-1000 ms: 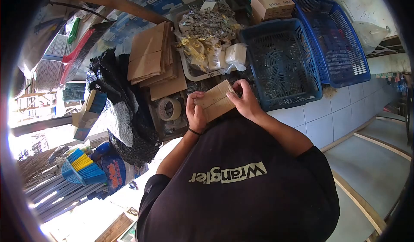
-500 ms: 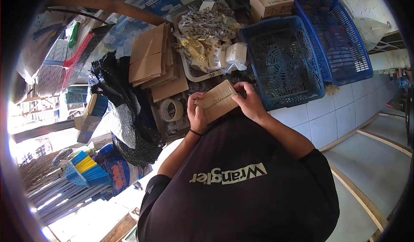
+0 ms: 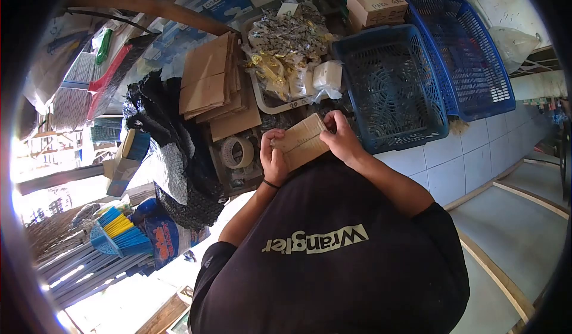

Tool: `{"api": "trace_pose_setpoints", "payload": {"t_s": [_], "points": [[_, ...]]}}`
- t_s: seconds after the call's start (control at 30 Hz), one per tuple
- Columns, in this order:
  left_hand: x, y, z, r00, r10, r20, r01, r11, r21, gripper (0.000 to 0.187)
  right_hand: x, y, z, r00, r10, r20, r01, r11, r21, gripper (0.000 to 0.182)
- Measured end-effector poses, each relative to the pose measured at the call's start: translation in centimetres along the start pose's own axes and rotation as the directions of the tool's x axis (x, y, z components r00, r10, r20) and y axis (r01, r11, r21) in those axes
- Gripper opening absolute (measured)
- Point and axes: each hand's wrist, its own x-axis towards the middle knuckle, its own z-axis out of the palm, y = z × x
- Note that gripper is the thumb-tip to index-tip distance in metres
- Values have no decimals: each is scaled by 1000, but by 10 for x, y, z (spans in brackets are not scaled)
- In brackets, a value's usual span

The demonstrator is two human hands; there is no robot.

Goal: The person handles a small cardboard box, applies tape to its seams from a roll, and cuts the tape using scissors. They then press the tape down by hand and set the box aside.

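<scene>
A small piece of brown cardboard [image 3: 304,141], perhaps a folded box, is held close in front of my chest. My left hand [image 3: 274,158] grips its left end, fingers curled at the upper corner. At the other end, my right hand [image 3: 342,136] pinches the upper right corner with thumb and fingers. A dark line runs along the cardboard's upper face. Just left of my left hand lies a roll of tape [image 3: 245,153]. Beyond it is a stack of flat cardboard pieces [image 3: 205,84].
A tray [image 3: 267,101] of plastic-bagged metal parts stands ahead. To the right are a dark blue basket [image 3: 438,132] and a brighter blue basket [image 3: 503,89]. A cardboard box [image 3: 376,5] sits behind them. Black plastic sheeting [image 3: 193,173] and a blue-yellow broom [image 3: 122,234] are at left.
My right hand has shifted slightly, its fingers closing further over the cardboard's upper right corner. My left hand and the cardboard stay almost in place.
</scene>
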Motion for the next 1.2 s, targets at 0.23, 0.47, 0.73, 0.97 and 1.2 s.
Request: {"api": "trace_pose_setpoints", "payload": {"t_s": [0.23,0.47,0.73,0.97,1.2], "points": [[0,-5,-1,1000,9,-8,-9,1000,-5,32,-2,-8,-7,999,31,35,-34,993,109,27],[0,-1,-1,999,35,0,-35,997,63,31,-4,1,1,995,-95,-25,94,995,-36,26],[1,-1,-1,1000,30,4,-30,999,39,31,-2,-1,-4,998,-66,23,65,996,65,30],[0,-2,-1,1000,16,-4,-15,999,40,31,-5,-4,-2,995,-96,8,96,991,-95,32],[1,3,-1,1000,13,6,-13,999,41,33,-6,-1,-10,980,-182,79,190,975,-111,37]]}}
